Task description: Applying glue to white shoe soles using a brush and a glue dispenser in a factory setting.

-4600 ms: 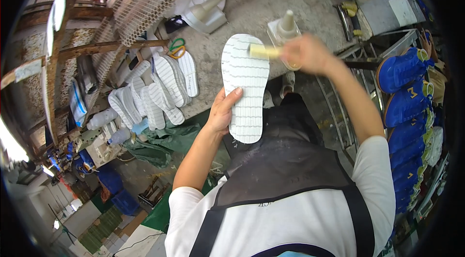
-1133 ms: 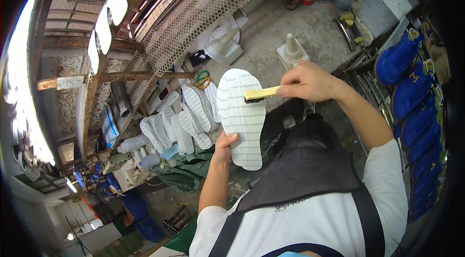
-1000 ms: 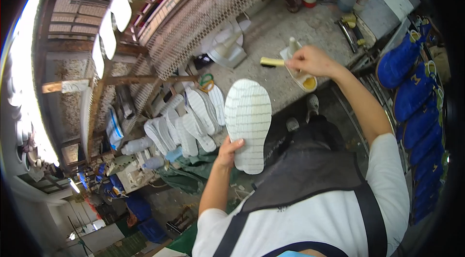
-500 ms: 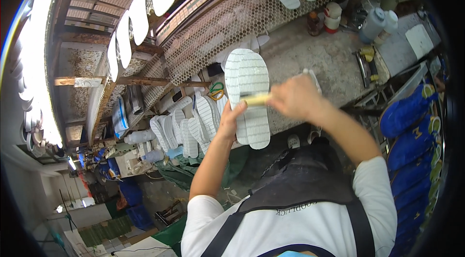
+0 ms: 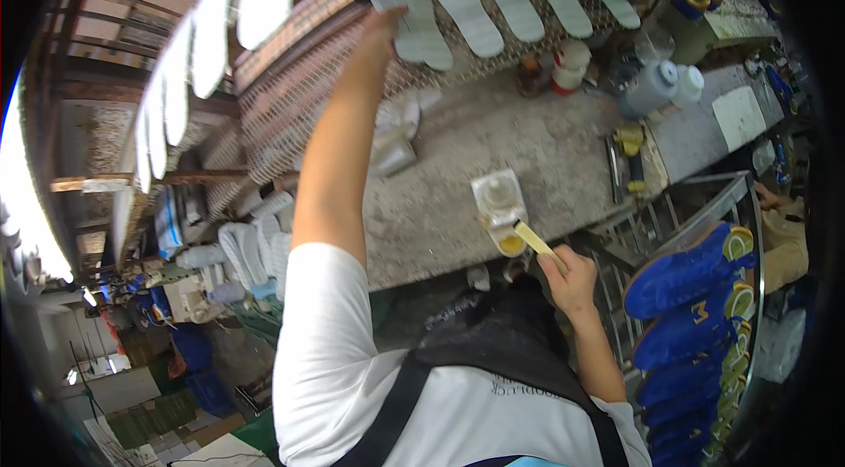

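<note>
My left arm stretches far forward, and my left hand (image 5: 387, 25) grips the edge of a white shoe sole (image 5: 421, 27) at the mesh shelf. A second sole seems to overlap it; the fingertips are partly hidden. To the right, several similar soles (image 5: 468, 11) lie in a row on the mesh. Closer to me, my right hand (image 5: 570, 278) is closed round the pale yellow handle of a flat brush (image 5: 535, 242). The brush's dark tip is at the edge of a small white tray (image 5: 500, 203), which holds a clear domed container and a patch of yellow liquid.
The grey workbench (image 5: 422, 212) runs under the mesh shelf (image 5: 290, 115). Bottles (image 5: 651, 84) and a hammer-like tool (image 5: 627, 154) stand or lie at its right. A rack of blue shoes (image 5: 678, 326) is close on my right. Ribbed white soles (image 5: 246, 247) are piled at left.
My left hand has carried the sole pair forward from in front of me to the mesh shelf. My right hand has drawn back with the brush to the tray.
</note>
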A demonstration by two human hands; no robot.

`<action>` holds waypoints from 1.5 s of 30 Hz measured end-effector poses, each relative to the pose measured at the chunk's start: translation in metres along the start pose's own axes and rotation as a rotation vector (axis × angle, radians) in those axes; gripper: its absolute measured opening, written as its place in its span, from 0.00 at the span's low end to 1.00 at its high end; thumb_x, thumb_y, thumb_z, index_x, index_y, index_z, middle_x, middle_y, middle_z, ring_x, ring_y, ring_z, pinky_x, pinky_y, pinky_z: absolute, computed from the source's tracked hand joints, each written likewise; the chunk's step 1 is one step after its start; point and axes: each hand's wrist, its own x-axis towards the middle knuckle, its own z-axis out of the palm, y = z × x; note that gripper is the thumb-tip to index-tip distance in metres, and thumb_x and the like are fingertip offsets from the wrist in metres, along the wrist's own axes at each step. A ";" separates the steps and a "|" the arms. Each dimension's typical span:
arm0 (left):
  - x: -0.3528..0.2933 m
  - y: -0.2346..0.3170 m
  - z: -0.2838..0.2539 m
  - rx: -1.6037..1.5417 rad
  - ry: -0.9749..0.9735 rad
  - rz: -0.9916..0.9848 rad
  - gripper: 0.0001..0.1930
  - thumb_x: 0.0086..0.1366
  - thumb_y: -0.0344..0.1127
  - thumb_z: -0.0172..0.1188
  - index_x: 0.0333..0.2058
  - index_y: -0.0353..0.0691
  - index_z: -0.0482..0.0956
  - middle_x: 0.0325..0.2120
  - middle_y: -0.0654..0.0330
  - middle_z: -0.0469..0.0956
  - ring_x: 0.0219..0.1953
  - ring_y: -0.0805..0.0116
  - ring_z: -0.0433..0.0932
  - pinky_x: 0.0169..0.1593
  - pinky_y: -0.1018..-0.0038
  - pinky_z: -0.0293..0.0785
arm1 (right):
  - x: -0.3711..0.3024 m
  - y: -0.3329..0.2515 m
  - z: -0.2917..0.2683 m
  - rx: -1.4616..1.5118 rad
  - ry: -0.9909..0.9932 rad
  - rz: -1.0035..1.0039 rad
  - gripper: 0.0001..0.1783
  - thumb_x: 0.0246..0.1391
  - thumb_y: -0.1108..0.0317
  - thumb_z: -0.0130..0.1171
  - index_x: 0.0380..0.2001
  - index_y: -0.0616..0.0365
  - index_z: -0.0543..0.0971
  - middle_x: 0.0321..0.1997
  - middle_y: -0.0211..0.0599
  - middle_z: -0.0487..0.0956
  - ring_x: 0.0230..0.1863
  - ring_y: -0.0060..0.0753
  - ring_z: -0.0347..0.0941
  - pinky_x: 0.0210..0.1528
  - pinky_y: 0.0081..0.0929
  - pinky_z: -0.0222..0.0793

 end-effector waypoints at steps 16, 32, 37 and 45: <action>-0.394 -0.138 -0.168 -0.359 0.036 -0.301 0.29 0.66 0.54 0.40 0.52 0.32 0.65 0.39 0.50 0.77 0.29 0.62 0.78 0.32 0.66 0.78 | -0.046 0.100 0.174 -0.307 -0.372 0.464 0.18 0.57 0.53 0.45 0.35 0.59 0.71 0.35 0.55 0.77 0.41 0.61 0.71 0.42 0.51 0.65; -0.469 -0.192 -0.221 -0.392 -0.046 -0.367 0.24 0.67 0.44 0.44 0.54 0.32 0.62 0.41 0.49 0.76 0.37 0.63 0.79 0.41 0.68 0.78 | -0.062 0.112 0.100 -0.458 -0.079 0.301 0.17 0.55 0.51 0.49 0.35 0.52 0.76 0.26 0.49 0.78 0.33 0.56 0.74 0.35 0.47 0.67; -0.494 -0.199 -0.211 -0.485 -0.161 -0.582 0.26 0.62 0.42 0.49 0.54 0.32 0.63 0.43 0.50 0.75 0.41 0.61 0.78 0.45 0.67 0.76 | -0.031 0.122 0.102 -0.540 -0.214 0.256 0.17 0.52 0.50 0.51 0.31 0.52 0.78 0.28 0.48 0.79 0.35 0.53 0.75 0.37 0.45 0.70; -0.476 -0.188 -0.179 -0.416 -0.141 -0.666 0.24 0.62 0.41 0.50 0.53 0.34 0.64 0.41 0.53 0.77 0.39 0.63 0.79 0.43 0.68 0.77 | -0.019 0.177 0.107 0.286 -0.628 0.497 0.19 0.56 0.54 0.51 0.23 0.58 0.79 0.10 0.29 0.68 0.11 0.24 0.62 0.16 0.24 0.56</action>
